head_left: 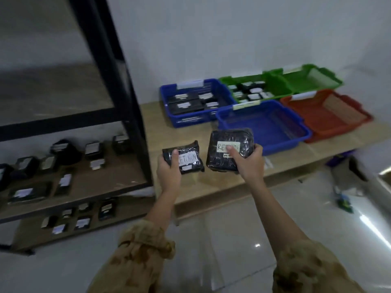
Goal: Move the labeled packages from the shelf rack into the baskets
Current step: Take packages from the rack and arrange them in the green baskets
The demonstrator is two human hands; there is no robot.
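**Two black packages held above the low bench, short of the baskets.**

Your left hand (169,168) grips the smaller package (189,160) by its left edge, and the thumb hides the start of the "RETURN" label. Your right hand (248,160) grips the larger package (226,154) at its lower right corner, thumb across the middle of the same word. The fingers beneath both are hidden. The packages sit just beside each other, apart, over the wooden bench (211,187) and near the front blue basket (285,144). The rear blue basket (167,102) and left green basket (273,81) hold packages; a second green basket (330,79) and a red basket (359,115) stand to their right. The white rim tags are too blurred to read. The shelf rack (127,115), cut off at the left and top, carries more packages (65,149) with illegible labels.
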